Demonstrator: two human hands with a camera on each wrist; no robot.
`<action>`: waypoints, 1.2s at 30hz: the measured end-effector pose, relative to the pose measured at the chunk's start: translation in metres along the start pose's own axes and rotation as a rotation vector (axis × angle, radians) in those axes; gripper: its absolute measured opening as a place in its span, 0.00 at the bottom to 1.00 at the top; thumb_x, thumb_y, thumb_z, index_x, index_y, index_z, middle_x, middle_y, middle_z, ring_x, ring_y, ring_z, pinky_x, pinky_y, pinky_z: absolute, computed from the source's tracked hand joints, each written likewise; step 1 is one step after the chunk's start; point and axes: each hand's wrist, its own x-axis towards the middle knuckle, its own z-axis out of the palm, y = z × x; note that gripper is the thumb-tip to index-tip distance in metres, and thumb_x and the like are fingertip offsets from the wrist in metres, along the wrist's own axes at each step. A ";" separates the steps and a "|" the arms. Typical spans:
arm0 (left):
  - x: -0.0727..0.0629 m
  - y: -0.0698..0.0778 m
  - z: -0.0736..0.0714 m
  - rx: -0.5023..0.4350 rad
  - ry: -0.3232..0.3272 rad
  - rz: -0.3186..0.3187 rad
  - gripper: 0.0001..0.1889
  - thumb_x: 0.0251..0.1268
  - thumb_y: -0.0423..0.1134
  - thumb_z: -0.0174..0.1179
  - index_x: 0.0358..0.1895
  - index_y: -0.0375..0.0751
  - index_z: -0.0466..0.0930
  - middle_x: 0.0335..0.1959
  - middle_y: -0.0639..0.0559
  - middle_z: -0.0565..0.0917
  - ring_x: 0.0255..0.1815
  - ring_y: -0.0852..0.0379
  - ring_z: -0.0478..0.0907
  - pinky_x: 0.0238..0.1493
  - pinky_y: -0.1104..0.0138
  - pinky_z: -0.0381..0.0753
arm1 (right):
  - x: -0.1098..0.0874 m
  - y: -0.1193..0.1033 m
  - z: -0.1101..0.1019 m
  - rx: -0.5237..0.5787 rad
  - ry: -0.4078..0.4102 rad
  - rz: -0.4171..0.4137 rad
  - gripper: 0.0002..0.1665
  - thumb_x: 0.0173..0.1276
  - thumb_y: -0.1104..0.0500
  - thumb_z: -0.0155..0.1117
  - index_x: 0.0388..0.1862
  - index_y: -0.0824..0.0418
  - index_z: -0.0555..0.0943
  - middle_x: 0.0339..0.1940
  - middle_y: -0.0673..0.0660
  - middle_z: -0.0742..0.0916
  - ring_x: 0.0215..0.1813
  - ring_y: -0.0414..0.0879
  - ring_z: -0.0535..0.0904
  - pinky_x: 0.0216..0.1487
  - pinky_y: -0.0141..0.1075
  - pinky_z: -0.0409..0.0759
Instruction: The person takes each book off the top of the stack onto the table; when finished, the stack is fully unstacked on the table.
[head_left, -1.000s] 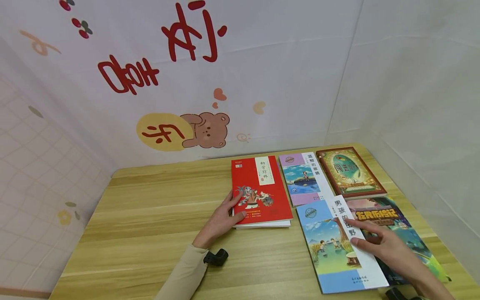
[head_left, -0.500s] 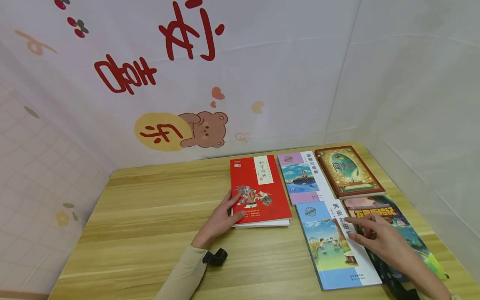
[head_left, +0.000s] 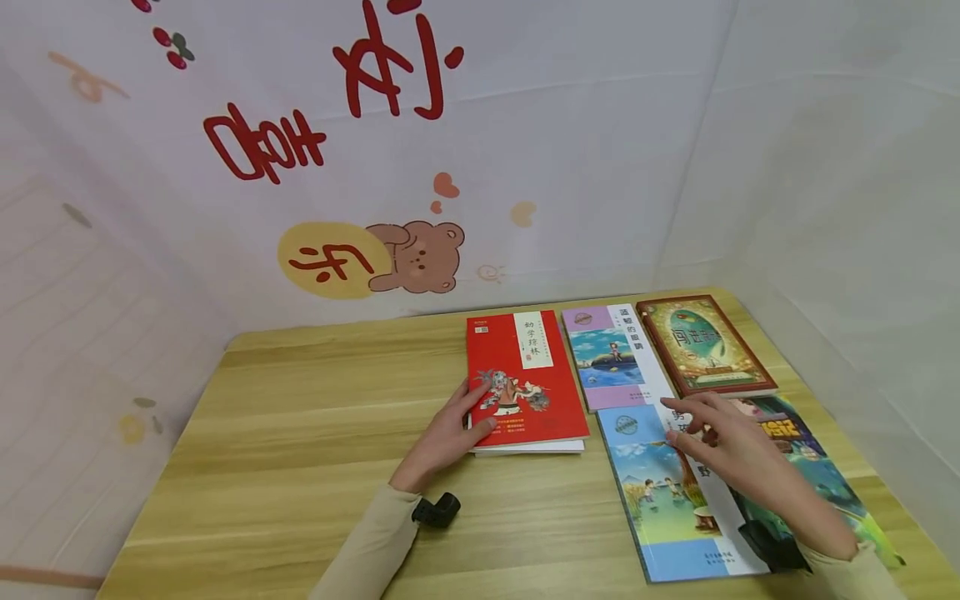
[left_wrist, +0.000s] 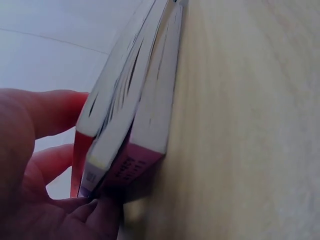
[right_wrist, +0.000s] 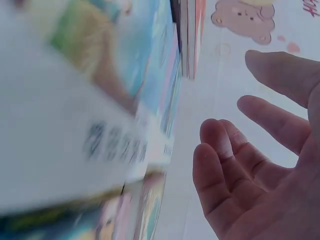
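My left hand (head_left: 450,437) grips the left edge of a stack of books topped by a red book (head_left: 536,404). In the left wrist view two digits reach over the red cover, while the other fingers curl at the spines; a pink-spined book (left_wrist: 142,142) is lowest. My right hand (head_left: 738,446) hovers over a blue-bordered book (head_left: 660,492), fingers loosely bent and holding nothing. The right wrist view shows those fingers apart from the covers. Behind the blue book lies a lilac book (head_left: 611,358). A dark green illustrated book (head_left: 821,467) is partly hidden under my right hand.
A brown-bordered book (head_left: 705,346) lies at the back right of the wooden table (head_left: 300,467). A white printed cloth (head_left: 585,150) hangs behind the table, with more cloth along both sides. Black cameras (head_left: 437,510) are strapped on the wrists.
My right hand has come off the blue book and moved up and left above its title. The blue book shifted slightly beneath the lilac one. My left hand has stayed on the stack.
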 end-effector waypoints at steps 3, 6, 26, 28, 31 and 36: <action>0.002 0.003 0.000 0.019 -0.003 0.003 0.35 0.75 0.46 0.61 0.81 0.46 0.62 0.83 0.34 0.51 0.78 0.32 0.57 0.69 0.38 0.68 | 0.015 -0.007 0.004 0.021 -0.016 -0.034 0.29 0.73 0.51 0.71 0.69 0.60 0.80 0.56 0.60 0.82 0.42 0.46 0.82 0.36 0.36 0.82; 0.003 0.005 -0.001 0.040 0.014 0.003 0.34 0.75 0.44 0.62 0.80 0.44 0.64 0.83 0.34 0.53 0.78 0.32 0.58 0.70 0.39 0.68 | 0.031 -0.012 0.010 0.053 -0.016 -0.087 0.30 0.74 0.51 0.70 0.70 0.60 0.79 0.59 0.61 0.81 0.49 0.51 0.82 0.41 0.43 0.85; 0.023 0.015 -0.007 0.089 0.156 -0.076 0.39 0.70 0.48 0.67 0.80 0.41 0.63 0.68 0.37 0.72 0.64 0.43 0.71 0.63 0.48 0.77 | 0.108 -0.028 0.059 0.244 -0.117 -0.127 0.36 0.75 0.54 0.68 0.75 0.68 0.70 0.63 0.69 0.81 0.53 0.59 0.85 0.58 0.58 0.81; 0.027 0.014 -0.006 0.104 0.157 -0.093 0.41 0.69 0.51 0.68 0.81 0.42 0.62 0.67 0.37 0.71 0.64 0.43 0.71 0.61 0.48 0.78 | 0.111 -0.030 0.062 0.259 -0.137 -0.120 0.37 0.75 0.54 0.68 0.76 0.69 0.69 0.64 0.69 0.80 0.53 0.59 0.85 0.58 0.58 0.81; 0.030 0.012 -0.004 0.125 0.156 -0.104 0.43 0.67 0.51 0.70 0.81 0.44 0.61 0.66 0.37 0.71 0.62 0.43 0.72 0.59 0.49 0.80 | 0.117 -0.032 0.068 0.274 -0.165 -0.116 0.38 0.75 0.55 0.68 0.76 0.70 0.68 0.65 0.69 0.79 0.55 0.59 0.83 0.54 0.53 0.84; 0.031 0.006 -0.005 0.116 0.158 -0.069 0.40 0.67 0.46 0.71 0.80 0.45 0.65 0.65 0.36 0.72 0.61 0.43 0.72 0.60 0.49 0.79 | 0.121 -0.036 0.073 0.277 -0.186 -0.117 0.38 0.75 0.54 0.68 0.76 0.70 0.68 0.63 0.69 0.81 0.56 0.59 0.82 0.48 0.48 0.86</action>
